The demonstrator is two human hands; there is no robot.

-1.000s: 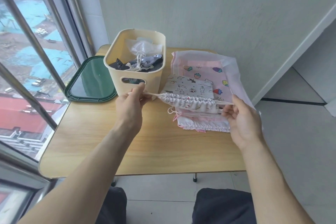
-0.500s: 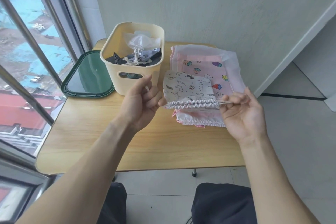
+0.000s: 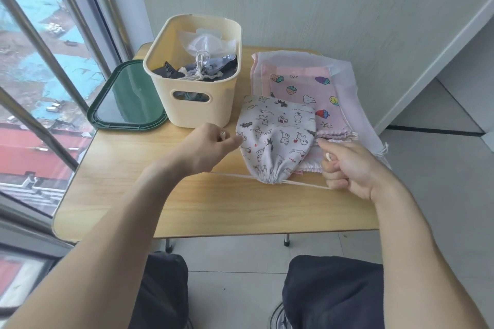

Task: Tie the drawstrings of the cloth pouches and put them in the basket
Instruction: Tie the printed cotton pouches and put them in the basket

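A head-worn camera looks down at a small wooden table (image 3: 203, 211) beside a window. At the far left of the table lies a dark green lid (image 3: 128, 99). Just right of it stands a cream plastic basket (image 3: 197, 99), already holding a few pouches with knotted strings.

The left hand (image 3: 205, 147) sits in front of the basket, fingers curled shut around one end of a white drawstring (image 3: 232, 175). The string runs taut from under this hand to the gathered mouth of a white pouch printed with small cartoon animals (image 3: 275, 139). The pouch lies flat on the table between the two hands, its mouth pointing toward the person and cinched into tight pleats. Behind and to the right of it lies a stack of other pouches, among them a pink one with fruit pictures (image 3: 299, 83), not yet tied.

The right hand (image 3: 350, 168) is clenched on the other end of the drawstring, just right of the pouch mouth, with a knotted string tip showing between its fingers.

The step in hand appears to be pulling the mouth closed. The next move likely calls for bringing the hands together, crossing the two string ends and knotting them close to the pleats, then lifting the pouch left into the basket. Slackening too early could let the mouth reopen.
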